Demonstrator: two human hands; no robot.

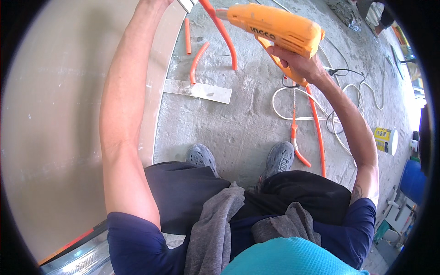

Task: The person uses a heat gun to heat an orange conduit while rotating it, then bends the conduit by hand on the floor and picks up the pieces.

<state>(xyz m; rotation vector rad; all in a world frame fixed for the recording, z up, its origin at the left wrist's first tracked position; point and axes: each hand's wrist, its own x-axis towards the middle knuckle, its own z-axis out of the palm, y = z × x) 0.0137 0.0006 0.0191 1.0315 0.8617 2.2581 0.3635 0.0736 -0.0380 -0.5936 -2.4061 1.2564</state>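
Head view: the orange pipe (225, 36) slopes from the top edge above the concrete floor (215, 121), with the nozzle (222, 14) of the yellow heat gun (275, 28) touching or just beside it; lingering at one spot could scorch or collapse the pipe wall, and a snagged white cord (276, 104), should it feed the tool, could jerk the nozzle aside. The right hand (300, 64) wraps the gun's handle, forearm (346, 105) angled forward and inward; the left arm (123, 101) reaches forward beside the board (55, 114), its hand (158, 2) cropped, so that grip cannot be told.
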